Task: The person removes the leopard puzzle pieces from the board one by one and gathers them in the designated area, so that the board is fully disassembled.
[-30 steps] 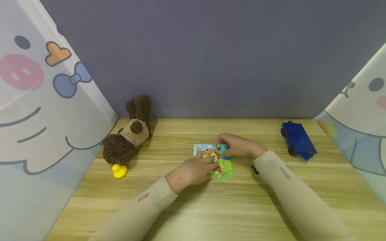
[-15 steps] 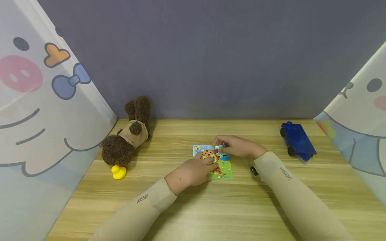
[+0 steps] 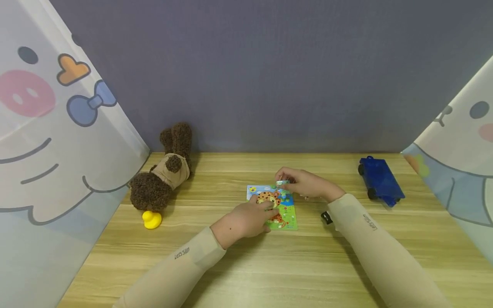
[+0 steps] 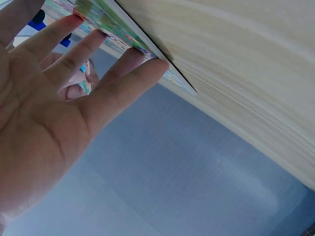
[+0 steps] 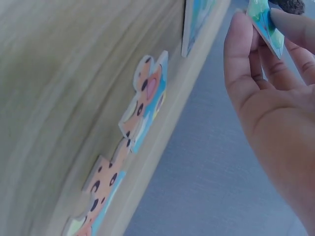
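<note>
A jigsaw puzzle with a spotted cartoon animal on green and blue lies mid-table. My left hand rests on its left part, fingers spread and fairly straight; the left wrist view shows the fingertips on the puzzle near its edge. Over the puzzle's far right corner, my right hand pinches a small puzzle piece between thumb and fingers, tilted up on edge. Two loose spotted pieces lie on the table beside this hand in the right wrist view: one with a pink patch, another nearer the camera.
At the left lies a brown plush toy in a beige top, with a yellow rubber duck by its head. A blue toy cart stands at the back right. A grey partition rises behind the table.
My right hand has raised the puzzle piece from the puzzle's far right corner and tipped it up on edge. The left hand has stayed in place on the puzzle.
</note>
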Demonstrator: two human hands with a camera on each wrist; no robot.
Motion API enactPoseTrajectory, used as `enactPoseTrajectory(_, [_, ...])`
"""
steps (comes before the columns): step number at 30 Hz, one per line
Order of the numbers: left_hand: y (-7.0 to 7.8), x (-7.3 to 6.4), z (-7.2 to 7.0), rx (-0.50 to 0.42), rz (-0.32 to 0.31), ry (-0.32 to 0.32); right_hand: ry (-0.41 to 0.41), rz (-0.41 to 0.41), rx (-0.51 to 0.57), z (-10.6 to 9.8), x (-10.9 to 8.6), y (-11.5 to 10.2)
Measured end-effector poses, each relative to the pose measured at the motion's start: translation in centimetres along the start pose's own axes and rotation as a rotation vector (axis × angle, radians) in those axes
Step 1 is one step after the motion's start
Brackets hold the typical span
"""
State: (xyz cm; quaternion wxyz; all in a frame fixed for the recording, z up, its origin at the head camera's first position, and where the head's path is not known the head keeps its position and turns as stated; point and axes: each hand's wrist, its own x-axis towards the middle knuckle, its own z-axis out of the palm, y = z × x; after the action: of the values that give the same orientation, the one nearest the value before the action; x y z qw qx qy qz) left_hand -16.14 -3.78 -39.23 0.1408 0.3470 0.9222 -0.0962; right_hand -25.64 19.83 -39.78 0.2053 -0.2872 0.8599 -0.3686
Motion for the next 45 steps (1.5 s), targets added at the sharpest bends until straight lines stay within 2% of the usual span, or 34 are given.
enactPoseTrajectory(4, [0.0, 0.0, 0.0, -0.002, -0.004, -0.001, 0.001, 0.004, 0.024, -0.4, -0.4, -0.1])
enactPoseTrajectory(10, [0.0, 0.0, 0.0, 0.008, -0.003, 0.001, 0.064, -0.030, -0.056, -1.3, -0.9, 0.1])
enactPoseTrajectory(25, [0.0, 0.0, 0.1, -0.007, -0.008, -0.006, 0.165, 0.041, -0.084, -3.4, -3.5, 1.2])
enactPoseTrajectory(35, [0.1, -0.1, 0.1, -0.017, -0.008, 0.004, 0.196, 0.118, -0.070, -5.5, -6.3, 2.9])
enactPoseTrajectory(42, [0.1, -0.1, 0.1, -0.024, -0.006, 0.008, 0.248, 0.207, -0.138, -6.7, -8.4, 4.4])
enactPoseTrajectory(45, [0.1, 0.0, 0.2, -0.022, -0.006, 0.010, 0.236, 0.231, -0.130, -7.0, -8.9, 5.0])
